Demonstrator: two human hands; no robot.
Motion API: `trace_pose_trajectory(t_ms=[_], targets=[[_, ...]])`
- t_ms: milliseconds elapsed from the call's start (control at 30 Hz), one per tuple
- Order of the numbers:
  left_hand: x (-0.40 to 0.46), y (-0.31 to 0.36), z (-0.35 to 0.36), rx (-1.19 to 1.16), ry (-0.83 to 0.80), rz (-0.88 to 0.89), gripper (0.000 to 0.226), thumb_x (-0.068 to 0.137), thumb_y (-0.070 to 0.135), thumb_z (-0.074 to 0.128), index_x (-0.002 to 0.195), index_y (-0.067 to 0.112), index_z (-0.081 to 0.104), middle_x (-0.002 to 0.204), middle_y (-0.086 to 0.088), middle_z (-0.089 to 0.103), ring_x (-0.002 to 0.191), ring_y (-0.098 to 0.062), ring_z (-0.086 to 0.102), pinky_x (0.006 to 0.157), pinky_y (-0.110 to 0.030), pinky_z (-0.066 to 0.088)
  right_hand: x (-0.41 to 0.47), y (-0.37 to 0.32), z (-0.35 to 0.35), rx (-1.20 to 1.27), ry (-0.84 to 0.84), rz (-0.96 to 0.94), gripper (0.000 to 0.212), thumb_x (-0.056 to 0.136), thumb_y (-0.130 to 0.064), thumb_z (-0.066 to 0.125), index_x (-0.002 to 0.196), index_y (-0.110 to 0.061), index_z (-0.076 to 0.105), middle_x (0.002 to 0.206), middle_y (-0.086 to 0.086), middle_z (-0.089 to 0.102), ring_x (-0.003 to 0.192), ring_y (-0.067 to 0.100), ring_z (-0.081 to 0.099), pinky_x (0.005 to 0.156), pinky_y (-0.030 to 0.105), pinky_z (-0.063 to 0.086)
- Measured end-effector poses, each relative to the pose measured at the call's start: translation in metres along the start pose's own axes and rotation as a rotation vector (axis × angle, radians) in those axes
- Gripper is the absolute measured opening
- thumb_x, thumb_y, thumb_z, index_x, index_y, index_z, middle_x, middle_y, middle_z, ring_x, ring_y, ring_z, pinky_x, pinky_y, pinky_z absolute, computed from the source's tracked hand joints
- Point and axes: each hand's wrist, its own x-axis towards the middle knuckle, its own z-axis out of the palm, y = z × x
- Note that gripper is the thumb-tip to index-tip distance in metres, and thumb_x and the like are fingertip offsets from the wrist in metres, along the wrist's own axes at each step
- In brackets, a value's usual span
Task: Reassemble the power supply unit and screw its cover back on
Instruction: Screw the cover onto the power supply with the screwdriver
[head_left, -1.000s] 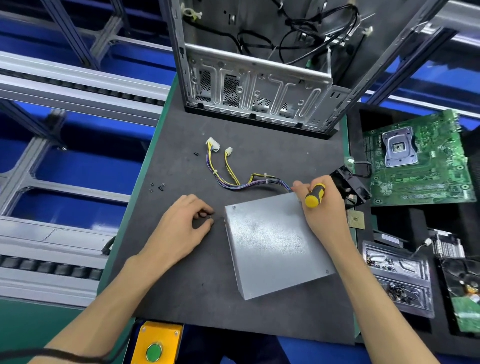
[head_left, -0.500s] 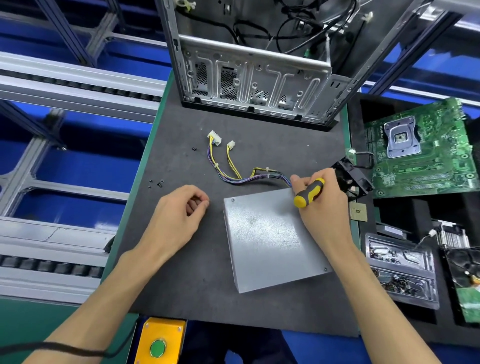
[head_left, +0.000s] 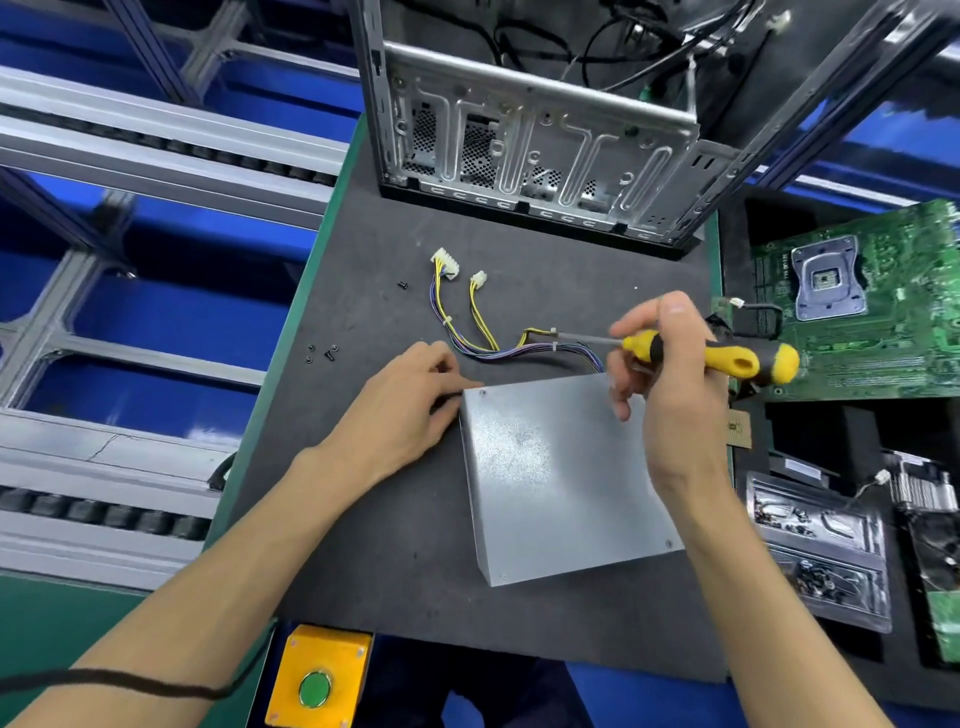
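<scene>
Right hand was wrapped around the yellow-and-black screwdriver, and that was the big change from a second earlier: back then the tool stood tip-down at the far right corner of the power supply unit, and now it was lifted clear and lying sideways in the grip, shaft pointing left over the cable bundle. Looked to me like that corner was done with and the driver was being brought across to the next one.

Left hand had slid in too. It went from sitting on the mat a bit away from the box to resting right at the far left corner, fingertips pressed together at the edge by the screw hole. Couldn't tell if there was a screw pinched in there, too small to see.

The unit itself sat flat on the dark mat with its grey cover on, in front of the open computer case. A few loose screws were on the mat to the left, so my guess was at least one corner still needed fastening.
</scene>
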Motion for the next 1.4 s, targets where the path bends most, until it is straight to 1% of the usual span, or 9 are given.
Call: trace_pose_trajectory(t_ms=[200,533,633,700,800,1033,1133,1267,1400], targets=[[-0.001,-0.005,0.004,-0.011,0.048,-0.017,0.013,0.092,0.011,0.070,0.103,0.011,0.078,0.098,-0.001,0.063,0.094,-0.018,0.055,0.081,-0.019,0.037,0.005,0.008,0.011,0.122,0.010,0.158,0.045,0.096,-0.047,0.050,0.056,-0.027,0.056,0.044,-0.006,0.037,0.042,0.013,0.034,0.042,0.024,0.024],[-0.009,-0.010,0.013,-0.004,0.185,-0.070,0.003,0.093,0.004,0.068,0.095,0.006,0.069,0.091,-0.004,0.058,0.089,-0.022,0.053,0.081,-0.021,0.038,0.000,-0.001,0.037,0.057,-0.118,0.004,0.048,0.090,-0.042,0.052,0.055,-0.009,0.047,0.049,-0.011,0.035,0.047,0.008,0.035,0.051,0.019,0.030],[-0.011,-0.013,0.015,0.001,0.187,-0.059,0.002,0.096,0.004,0.065,0.095,0.006,0.065,0.092,-0.004,0.056,0.090,-0.023,0.051,0.082,-0.025,0.040,0.000,-0.003,0.045,-0.072,-0.175,-0.095,0.053,0.097,-0.028,0.051,0.065,0.013,0.044,0.055,0.010,0.036,0.052,0.011,0.043,0.056,0.021,0.031],[-0.012,-0.014,0.016,0.007,0.188,-0.054,0.003,0.096,0.004,0.063,0.095,0.007,0.064,0.093,-0.004,0.055,0.091,-0.022,0.049,0.082,-0.026,0.040,0.000,-0.006,0.048,-0.116,-0.192,-0.120,0.050,0.098,-0.022,0.049,0.066,0.016,0.041,0.065,0.028,0.037,0.060,0.033,0.045,0.058,0.033,0.030],[-0.011,-0.014,0.017,0.021,0.188,-0.063,0.004,0.095,0.004,0.064,0.094,0.008,0.063,0.092,-0.004,0.055,0.090,-0.021,0.048,0.080,-0.028,0.040,0.000,-0.010,0.049,-0.182,-0.212,-0.159,0.046,0.097,-0.019,0.048,0.065,0.013,0.037,0.065,0.030,0.036,0.065,0.042,0.041,0.059,0.040,0.031],[-0.013,-0.007,0.014,0.037,0.224,-0.145,0.007,0.090,0.006,0.070,0.092,0.008,0.064,0.088,-0.004,0.057,0.085,-0.026,0.054,0.076,-0.028,0.040,-0.002,-0.015,0.059,-0.384,-0.287,-0.314,0.040,0.095,-0.028,0.048,0.061,-0.026,0.027,0.054,-0.001,0.024,0.058,0.027,0.028,0.054,0.038,0.027],[-0.011,-0.003,0.012,0.069,0.198,-0.161,0.006,0.091,0.007,0.067,0.088,0.006,0.061,0.088,-0.009,0.058,0.086,-0.029,0.052,0.075,-0.038,0.043,-0.004,-0.014,0.068,-0.485,-0.320,-0.415,0.033,0.090,-0.037,0.043,0.063,-0.024,0.029,0.053,-0.005,0.023,0.056,0.027,0.028,0.053,0.037,0.027],[-0.010,0.000,0.010,0.079,0.174,-0.179,0.005,0.095,0.006,0.063,0.091,0.004,0.062,0.092,-0.010,0.057,0.090,-0.029,0.052,0.080,-0.036,0.043,0.003,-0.005,0.061,-0.192,-0.176,-0.102,0.043,0.090,-0.028,0.048,0.059,0.001,0.036,0.050,0.010,0.033,0.052,0.021,0.032,0.053,0.029,0.030],[-0.011,0.002,0.010,0.081,0.165,-0.158,0.006,0.099,0.004,0.057,0.094,0.003,0.061,0.093,-0.010,0.057,0.090,-0.028,0.051,0.082,-0.036,0.042,0.009,0.004,0.051,-0.079,-0.136,0.025,0.038,0.089,-0.023,0.044,0.052,-0.014,0.043,0.041,-0.009,0.038,0.037,0.013,0.040,0.043,0.020,0.033]])
